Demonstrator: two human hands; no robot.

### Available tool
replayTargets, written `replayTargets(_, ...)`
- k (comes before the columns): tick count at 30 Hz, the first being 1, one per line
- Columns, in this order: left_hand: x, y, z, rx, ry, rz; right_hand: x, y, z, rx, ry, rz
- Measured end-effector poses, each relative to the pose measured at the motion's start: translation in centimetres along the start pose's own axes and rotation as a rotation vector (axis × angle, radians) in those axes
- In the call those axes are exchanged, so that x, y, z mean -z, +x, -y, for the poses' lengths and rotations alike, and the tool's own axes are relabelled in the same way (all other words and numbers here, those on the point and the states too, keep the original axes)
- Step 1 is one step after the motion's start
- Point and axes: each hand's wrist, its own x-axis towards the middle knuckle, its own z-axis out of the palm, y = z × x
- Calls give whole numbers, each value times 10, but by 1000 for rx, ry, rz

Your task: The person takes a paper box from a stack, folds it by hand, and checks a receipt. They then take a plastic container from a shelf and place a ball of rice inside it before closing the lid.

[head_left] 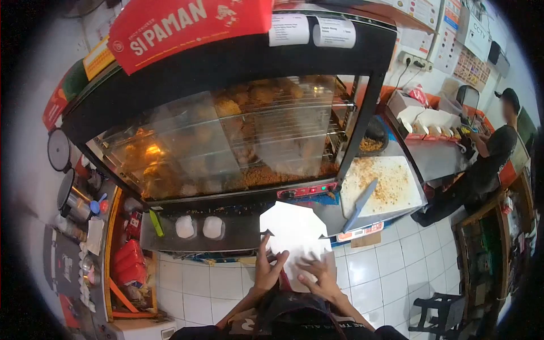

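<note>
A white paper box (293, 226) with its lid flap raised is in front of my body, at the edge of the counter below the glass display warmer (226, 130). My left hand (268, 267) is at the left side of the box, thumb and fingers apart around its edge. On the right part of the box lies my right hand (318, 276), its fingers spread over the white inner surface. Two white rounded packets (185, 226) stand on the metal counter to the left. Fried pieces show behind the warmer's glass.
At the right, a knife (360, 205) lies on a crumb-covered white cutting board (391, 187), beside a scale (360, 233) and a stone mortar (374, 137). A person (498, 147) stands by filled boxes (430, 127). A black stool (435, 313) is on the floor.
</note>
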Motion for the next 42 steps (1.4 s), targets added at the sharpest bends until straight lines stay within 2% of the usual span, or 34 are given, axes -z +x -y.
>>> replayTargets(2,-3,2,1,8,48,29,4,6,24,22,81,21)
replayTargets(4,-7,3,-12,-15,15,127,4,10,31,-130,388,100)
replayTargets(6,-5,4,-9,-7,21,139,6,12,31,-135,387,96)
replayTargets(8,-3,6,-7,3,25,150,4,13,26,-226,830,232)
replayTargets(10,-1,7,-6,-47,-8,194,-3,10,20,-246,856,194)
replayTargets(15,-1,7,-16,-18,-31,266,-2,1,16,-298,952,130)
replayTargets(17,-2,6,-15,-32,-49,276,-3,-2,10,-281,915,-44)
replayTargets(18,-2,6,-13,-48,-28,268,-1,-4,9,-281,915,-46)
replayTargets(20,1,7,-5,-66,-8,259,6,-4,8,-386,798,-225)
replayTargets(21,6,8,3,-86,60,265,8,-2,9,-305,798,-318)
replayTargets(22,10,8,4,-105,127,272,9,-2,7,-305,798,-320)
replayTargets(23,14,9,4,-106,127,273,13,-4,4,-291,816,-434)
replayTargets(24,19,9,2,-92,205,223,17,-5,1,-278,832,-547)
replayTargets(25,24,9,0,-79,283,173,27,-7,10,-350,925,-611)
replayTargets(26,28,13,3,-70,237,148,37,-9,11,-291,831,-703)
replayTargets(28,45,29,31,-231,314,26,49,-14,10,-256,944,-901)
replayTargets(30,67,47,54,-73,305,-61,68,-23,16,-199,1052,-942)
replayTargets(32,86,64,81,-111,292,-105,82,-30,22,-165,929,-993)
replayTargets(35,96,69,88,-91,546,-183,92,-37,32,-123,938,-1037)
replayTargets(38,100,68,100,-49,709,-167,90,-41,26,-88,901,-1041)
replayTargets(42,99,61,120,-78,768,-124,85,-42,27,-44,942,-1020)
